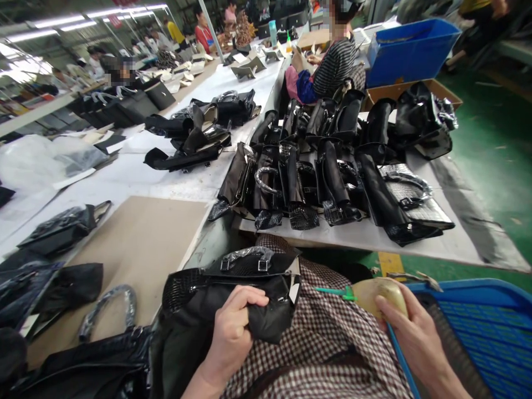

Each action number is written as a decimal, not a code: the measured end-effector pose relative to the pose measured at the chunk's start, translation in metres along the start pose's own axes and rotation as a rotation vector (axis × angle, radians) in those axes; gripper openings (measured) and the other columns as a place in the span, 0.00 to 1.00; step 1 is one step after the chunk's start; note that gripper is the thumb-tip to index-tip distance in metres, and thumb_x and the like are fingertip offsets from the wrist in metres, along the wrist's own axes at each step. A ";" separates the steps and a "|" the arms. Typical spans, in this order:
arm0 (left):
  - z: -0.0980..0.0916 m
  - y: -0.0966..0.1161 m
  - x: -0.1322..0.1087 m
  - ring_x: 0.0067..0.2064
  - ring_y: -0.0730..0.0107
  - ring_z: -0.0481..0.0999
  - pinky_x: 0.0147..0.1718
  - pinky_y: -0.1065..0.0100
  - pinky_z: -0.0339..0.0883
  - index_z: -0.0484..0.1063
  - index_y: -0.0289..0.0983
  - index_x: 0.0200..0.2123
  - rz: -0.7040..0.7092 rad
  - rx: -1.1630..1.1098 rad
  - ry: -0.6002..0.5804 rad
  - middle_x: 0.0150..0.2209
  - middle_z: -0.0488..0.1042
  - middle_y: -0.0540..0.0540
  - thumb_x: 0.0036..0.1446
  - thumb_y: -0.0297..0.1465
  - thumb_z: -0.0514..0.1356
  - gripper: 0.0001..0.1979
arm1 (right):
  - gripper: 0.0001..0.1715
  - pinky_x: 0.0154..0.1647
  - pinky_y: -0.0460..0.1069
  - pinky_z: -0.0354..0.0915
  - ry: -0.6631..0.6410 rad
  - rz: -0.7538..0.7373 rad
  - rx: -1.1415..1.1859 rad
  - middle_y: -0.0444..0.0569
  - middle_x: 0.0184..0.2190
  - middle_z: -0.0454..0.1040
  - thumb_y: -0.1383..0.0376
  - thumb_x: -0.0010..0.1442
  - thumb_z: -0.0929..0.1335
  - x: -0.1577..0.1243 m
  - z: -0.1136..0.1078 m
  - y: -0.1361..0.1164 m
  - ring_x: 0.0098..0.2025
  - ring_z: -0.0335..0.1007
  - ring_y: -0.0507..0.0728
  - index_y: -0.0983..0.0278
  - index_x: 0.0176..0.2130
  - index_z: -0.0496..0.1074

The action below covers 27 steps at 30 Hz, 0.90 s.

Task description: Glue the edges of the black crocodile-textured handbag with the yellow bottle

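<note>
My left hand [233, 327] is closed on the black fabric lining of a black handbag [183, 293], which lies across my lap. The bag has a crocodile-patterned part, metal buckles and a handle [245, 255] wrapped in clear plastic. In my right hand [411, 316] is a yellowish squeeze glue bottle [378, 296]. Its green nozzle tip points left toward the bag, apart from it. A checked apron [332, 327] covers my lap beneath both hands.
Several black handbags [332, 177] stand in rows on the table ahead. More bag pieces [187, 149] lie on the white bench at left, beside a brown board [141, 233]. A blue crate [490, 332] is at my right. A co-worker in a striped top [334, 66] sits beyond the table.
</note>
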State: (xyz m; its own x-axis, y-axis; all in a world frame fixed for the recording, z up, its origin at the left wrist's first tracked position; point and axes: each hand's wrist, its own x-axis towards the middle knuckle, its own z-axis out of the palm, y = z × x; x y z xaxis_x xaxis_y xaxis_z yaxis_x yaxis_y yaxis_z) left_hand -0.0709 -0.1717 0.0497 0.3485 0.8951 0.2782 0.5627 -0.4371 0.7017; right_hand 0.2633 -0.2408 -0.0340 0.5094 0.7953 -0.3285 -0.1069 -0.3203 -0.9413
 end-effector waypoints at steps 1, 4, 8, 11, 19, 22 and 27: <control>0.002 0.000 -0.003 0.43 0.67 0.79 0.41 0.69 0.78 0.77 0.37 0.36 -0.024 -0.025 0.000 0.38 0.78 0.46 0.57 0.14 0.54 0.16 | 0.31 0.22 0.50 0.70 -0.009 -0.009 -0.058 0.50 0.38 0.79 0.48 0.51 0.79 0.003 0.004 0.000 0.30 0.73 0.62 0.62 0.48 0.76; 0.005 -0.001 -0.010 0.43 0.66 0.80 0.40 0.69 0.78 0.78 0.37 0.36 -0.070 -0.060 0.000 0.37 0.79 0.45 0.59 0.17 0.58 0.12 | 0.33 0.29 0.51 0.72 -0.084 -0.015 -0.135 0.50 0.39 0.79 0.47 0.51 0.78 0.014 0.016 0.003 0.36 0.75 0.64 0.61 0.49 0.74; 0.003 -0.003 -0.011 0.43 0.65 0.79 0.41 0.68 0.77 0.78 0.38 0.36 -0.091 -0.078 0.011 0.37 0.78 0.45 0.59 0.18 0.60 0.10 | 0.33 0.36 0.54 0.73 -0.186 -0.065 -0.183 0.51 0.42 0.78 0.47 0.55 0.77 0.026 0.031 0.008 0.40 0.76 0.66 0.61 0.52 0.71; 0.002 -0.005 -0.011 0.43 0.64 0.79 0.40 0.67 0.78 0.78 0.38 0.35 -0.099 -0.092 0.014 0.37 0.78 0.44 0.60 0.18 0.60 0.10 | 0.32 0.41 0.55 0.72 -0.201 -0.105 -0.216 0.51 0.43 0.78 0.47 0.54 0.77 0.031 0.039 0.007 0.42 0.75 0.66 0.60 0.52 0.71; 0.001 -0.008 -0.008 0.43 0.64 0.80 0.41 0.67 0.78 0.78 0.38 0.36 -0.121 -0.111 0.029 0.37 0.79 0.45 0.58 0.17 0.59 0.12 | 0.27 0.50 0.59 0.69 -0.226 -0.305 -0.367 0.51 0.47 0.75 0.50 0.59 0.74 0.037 0.042 0.017 0.46 0.73 0.66 0.58 0.53 0.70; 0.001 -0.009 -0.005 0.43 0.63 0.80 0.41 0.67 0.78 0.79 0.38 0.35 -0.128 -0.114 0.039 0.37 0.79 0.45 0.58 0.17 0.60 0.12 | 0.28 0.53 0.60 0.68 -0.229 -0.325 -0.332 0.52 0.50 0.73 0.51 0.60 0.75 0.035 0.041 0.028 0.48 0.73 0.67 0.57 0.55 0.69; -0.001 -0.009 -0.002 0.43 0.64 0.79 0.40 0.67 0.78 0.78 0.38 0.34 -0.131 -0.120 0.043 0.37 0.79 0.45 0.58 0.17 0.60 0.12 | 0.30 0.50 0.58 0.69 -0.149 -0.268 -0.264 0.51 0.49 0.74 0.48 0.58 0.74 0.026 0.042 0.036 0.46 0.73 0.67 0.57 0.54 0.70</control>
State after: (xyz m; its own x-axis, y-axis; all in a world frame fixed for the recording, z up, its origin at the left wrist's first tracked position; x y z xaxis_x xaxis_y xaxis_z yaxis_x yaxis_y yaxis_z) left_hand -0.0777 -0.1697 0.0432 0.2446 0.9476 0.2055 0.5067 -0.3056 0.8062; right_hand 0.2367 -0.2101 -0.0791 0.3578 0.9285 -0.0998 0.2458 -0.1967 -0.9492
